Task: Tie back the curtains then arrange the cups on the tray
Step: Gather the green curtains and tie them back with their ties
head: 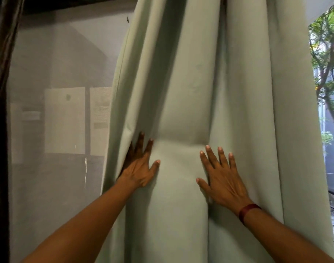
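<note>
A pale green curtain (209, 92) hangs bunched in thick vertical folds through the middle of the view. My left hand (138, 164) lies flat on its left side with the fingers straight, some of them tucked behind the curtain's left edge. My right hand (222, 177) presses flat on the folds to the right, fingers spread, a dark red band on the wrist. A rounded fold bulges between the two hands. No tie-back, cups or tray are in view.
A sheer grey net curtain (54, 120) covers the window on the left, with pale panels showing through it. A dark curtain edge (1, 92) runs down the far left. On the right, open window glass shows trees (327, 63) outside.
</note>
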